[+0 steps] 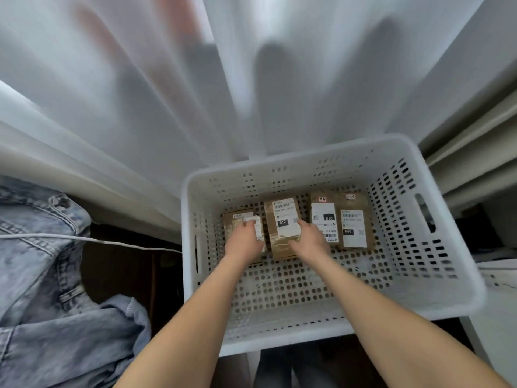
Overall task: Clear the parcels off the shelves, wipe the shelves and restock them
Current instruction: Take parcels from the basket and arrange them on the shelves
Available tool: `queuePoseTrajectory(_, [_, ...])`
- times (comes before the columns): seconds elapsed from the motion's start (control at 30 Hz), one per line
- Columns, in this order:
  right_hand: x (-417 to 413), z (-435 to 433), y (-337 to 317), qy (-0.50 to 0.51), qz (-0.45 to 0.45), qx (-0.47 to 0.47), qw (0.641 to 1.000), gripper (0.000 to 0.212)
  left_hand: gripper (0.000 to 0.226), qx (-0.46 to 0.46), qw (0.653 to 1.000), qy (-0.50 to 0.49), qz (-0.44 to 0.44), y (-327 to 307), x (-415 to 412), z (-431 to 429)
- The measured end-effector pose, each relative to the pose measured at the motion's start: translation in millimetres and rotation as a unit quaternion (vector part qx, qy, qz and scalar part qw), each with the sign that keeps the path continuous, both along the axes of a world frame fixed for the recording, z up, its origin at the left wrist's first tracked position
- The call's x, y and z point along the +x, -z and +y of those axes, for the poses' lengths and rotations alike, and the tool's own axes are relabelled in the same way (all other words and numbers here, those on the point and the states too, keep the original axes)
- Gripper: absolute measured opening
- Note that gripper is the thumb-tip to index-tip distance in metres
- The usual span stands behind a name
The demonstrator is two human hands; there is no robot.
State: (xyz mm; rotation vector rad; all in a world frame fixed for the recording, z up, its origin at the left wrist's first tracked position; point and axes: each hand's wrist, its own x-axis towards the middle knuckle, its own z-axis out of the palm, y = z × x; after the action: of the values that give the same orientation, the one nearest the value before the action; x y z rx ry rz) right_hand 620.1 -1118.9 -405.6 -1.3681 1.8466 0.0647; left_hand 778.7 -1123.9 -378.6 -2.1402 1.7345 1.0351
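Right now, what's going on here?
A person has both bare hands down in a white perforated basket. The left hand grips the leftmost parcel, and the right hand grips the second parcel beside it. A third parcel and a fourth parcel lie flat, labels up, further right on the basket floor, untouched. Everything above the basket is motion-blurred.
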Motion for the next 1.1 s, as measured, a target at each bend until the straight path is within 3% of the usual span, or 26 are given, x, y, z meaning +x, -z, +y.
queuePoseTrajectory(0.13, [-14, 6, -38, -0.066, 0.064, -0.029, 0.995, 0.067, 0.058, -0.040, 0.992, 0.107, -0.059, -42, -20, -2])
queuePoseTrajectory(0.27, [-33, 18, -75, -0.063, 0.109, -0.048, 0.991, 0.060, 0.056, -0.072, 0.976, 0.182, -0.092, -76, -37, -2])
queuePoseTrajectory(0.5, [-56, 64, -127, 0.012, 0.151, -0.080, 0.985, 0.061, 0.054, -0.136, 0.941, 0.297, -0.087, -119, -71, 18])
queuePoseTrajectory(0.87, [-71, 219, -175, 0.187, 0.189, -0.098, 0.959, 0.047, 0.049, -0.166, 0.862, 0.477, -0.040, -157, -114, 122])
queuePoseTrajectory(1.1, [-92, 331, -204, 0.290, 0.219, -0.091, 0.927, 0.058, 0.051, -0.184, 0.792, 0.582, -0.018, -178, -164, 211])
